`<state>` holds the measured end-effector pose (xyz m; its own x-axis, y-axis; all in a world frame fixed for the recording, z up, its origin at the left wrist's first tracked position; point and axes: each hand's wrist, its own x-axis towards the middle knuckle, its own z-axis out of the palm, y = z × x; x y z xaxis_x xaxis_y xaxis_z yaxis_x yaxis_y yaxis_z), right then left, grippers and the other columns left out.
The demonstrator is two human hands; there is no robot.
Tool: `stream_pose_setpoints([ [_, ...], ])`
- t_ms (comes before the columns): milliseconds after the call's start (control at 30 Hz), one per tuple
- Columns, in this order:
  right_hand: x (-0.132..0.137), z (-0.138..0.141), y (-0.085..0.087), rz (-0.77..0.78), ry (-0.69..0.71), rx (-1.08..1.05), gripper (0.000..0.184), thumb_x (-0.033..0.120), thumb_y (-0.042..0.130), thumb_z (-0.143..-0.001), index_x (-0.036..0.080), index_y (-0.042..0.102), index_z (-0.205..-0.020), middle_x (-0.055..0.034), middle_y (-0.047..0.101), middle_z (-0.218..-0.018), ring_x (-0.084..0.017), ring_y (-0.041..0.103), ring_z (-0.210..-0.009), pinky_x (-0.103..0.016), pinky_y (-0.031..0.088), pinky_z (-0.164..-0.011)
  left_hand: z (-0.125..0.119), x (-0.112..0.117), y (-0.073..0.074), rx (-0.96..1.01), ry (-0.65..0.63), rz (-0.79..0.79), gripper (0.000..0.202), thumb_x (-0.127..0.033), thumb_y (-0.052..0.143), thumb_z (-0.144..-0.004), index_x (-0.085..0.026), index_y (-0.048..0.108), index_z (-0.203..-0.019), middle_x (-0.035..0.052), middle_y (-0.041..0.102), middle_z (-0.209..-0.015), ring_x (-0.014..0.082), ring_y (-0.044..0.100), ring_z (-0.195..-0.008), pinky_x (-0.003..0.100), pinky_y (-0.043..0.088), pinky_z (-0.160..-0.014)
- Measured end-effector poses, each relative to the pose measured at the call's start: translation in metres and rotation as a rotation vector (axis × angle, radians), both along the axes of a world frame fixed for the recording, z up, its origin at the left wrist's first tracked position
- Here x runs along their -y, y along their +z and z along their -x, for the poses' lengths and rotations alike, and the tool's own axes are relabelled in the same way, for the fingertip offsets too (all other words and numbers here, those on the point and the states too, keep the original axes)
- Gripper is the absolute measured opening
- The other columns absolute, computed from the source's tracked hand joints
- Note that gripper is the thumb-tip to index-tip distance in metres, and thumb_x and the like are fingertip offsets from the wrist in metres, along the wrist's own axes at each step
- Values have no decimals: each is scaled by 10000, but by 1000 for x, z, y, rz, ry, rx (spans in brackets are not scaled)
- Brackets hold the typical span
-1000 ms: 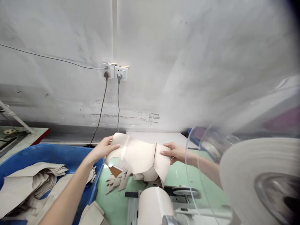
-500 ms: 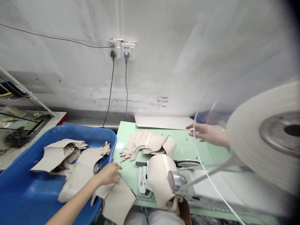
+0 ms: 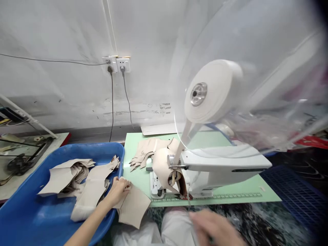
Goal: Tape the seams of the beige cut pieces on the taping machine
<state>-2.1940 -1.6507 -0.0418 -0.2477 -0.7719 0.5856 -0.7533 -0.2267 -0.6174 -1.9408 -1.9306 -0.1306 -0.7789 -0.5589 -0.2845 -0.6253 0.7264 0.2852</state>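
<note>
My left hand point(image 3: 118, 190) is closed on a beige cut piece point(image 3: 133, 206) that hangs over the right rim of the blue tub point(image 3: 25, 218). Inside the tub lie several more beige cut pieces point(image 3: 77, 179). My right hand point(image 3: 215, 229) is low at the bottom edge, smeared by motion, so I cannot make out its fingers. A pile of beige pieces point(image 3: 148, 152) rests on the green table point(image 3: 230, 193) behind the white machine point(image 3: 217, 167). Another beige piece point(image 3: 162, 167) is draped over the machine's left end.
A large white tape roll point(image 3: 212, 90) stands on an arm above the machine, under clear plastic sheeting point(image 3: 256, 68). Two plugs sit in wall sockets point(image 3: 116, 65). A dark blue crate point(image 3: 294, 194) is at the right. A glass-topped stand point(image 3: 23, 153) is at the left.
The view pulled back and shifted left. My right hand dropped from the table's far side to the bottom edge. My left hand stays at the tub's rim on the beige piece.
</note>
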Motion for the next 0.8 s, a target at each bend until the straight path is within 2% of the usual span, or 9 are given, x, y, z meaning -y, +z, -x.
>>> stream_pose_setpoints([
  [33, 13, -23, -7, -12, 122, 7, 641, 12, 585, -799, 351, 518, -1338, 7, 737, -982, -145, 698, -877, -199, 536, -789, 3, -10, 12, -16, -66, -4, 69, -171, 570, -863, -190, 618, -818, 26, 658, -838, 208, 593, -853, 365, 358, -851],
  [100, 44, -58, -20, -261, 225, 148, 672, 87, 625, -796, 296, 442, -1408, -49, 644, -1255, -187, 618, -1133, -239, 512, -916, 7, -35, 37, -58, -203, 5, 136, -189, 554, -898, -192, 642, -795, 33, 650, -810, 193, 586, -787, 312, 369, -762],
  [167, 71, -77, -34, -452, 357, 314, 682, 123, 671, -754, 249, 459, -1390, -74, 565, -1358, -212, 530, -1247, -271, 448, -1010, 8, -60, 62, -106, -285, 3, 179, -204, 535, -920, -198, 660, -791, 38, 639, -790, 188, 577, -742, 281, 366, -686],
  [233, 85, -82, -47, -530, 429, 435, 432, 127, 658, -757, 224, 624, -1177, -48, 665, -1170, -196, 589, -1112, -254, 440, -946, 7, -77, 84, -184, -263, -70, 173, -221, 552, -913, -204, 671, -789, 32, 631, -788, 171, 572, -705, 250, 372, -642],
  [300, 83, -76, -50, -558, 413, 526, 96, 154, 624, -802, 193, 677, -872, 3, 671, -849, -149, 598, -849, -219, 422, -762, 8, -84, 102, -290, -156, -189, 153, -264, 611, -877, -201, 672, -752, 28, 628, -803, 156, 572, -694, 220, 388, -620],
  [367, 70, -62, -40, -552, 374, 581, 147, 232, 596, -857, 170, 613, -725, 32, 559, -685, -114, 508, -699, -212, 345, -643, 16, -85, 116, -402, -5, -289, 195, -329, 655, -843, -194, 658, -702, 23, 623, -773, 157, 568, -693, 208, 406, -623],
  [467, 48, -33, -2, -490, 259, 649, 261, 362, 536, -922, 169, 590, -754, 39, 478, -663, -100, 427, -646, -224, 279, -592, 43, -86, 132, -534, 238, -416, 284, -454, 672, -806, -201, 623, -687, -4, 579, -649, 158, 531, -633, 206, 402, -576],
  [600, 47, 11, 36, -448, 61, 855, 311, 454, 649, -840, 154, 663, -760, 6, 562, -702, -119, 468, -669, -227, 313, -590, 89, -93, 145, -689, 429, -551, 365, -571, 633, -793, -216, 596, -718, -16, 535, -631, 144, 473, -574, 199, 368, -492],
  [800, 81, 43, 23, -386, 69, 1330, 343, 423, 822, -639, 130, 644, -627, 12, 563, -584, -107, 478, -552, -228, 353, -538, 116, -92, 140, -786, 509, -739, 439, -650, 599, -776, -215, 577, -716, 4, 582, -675, 164, 531, -600, 219, 426, -522],
])
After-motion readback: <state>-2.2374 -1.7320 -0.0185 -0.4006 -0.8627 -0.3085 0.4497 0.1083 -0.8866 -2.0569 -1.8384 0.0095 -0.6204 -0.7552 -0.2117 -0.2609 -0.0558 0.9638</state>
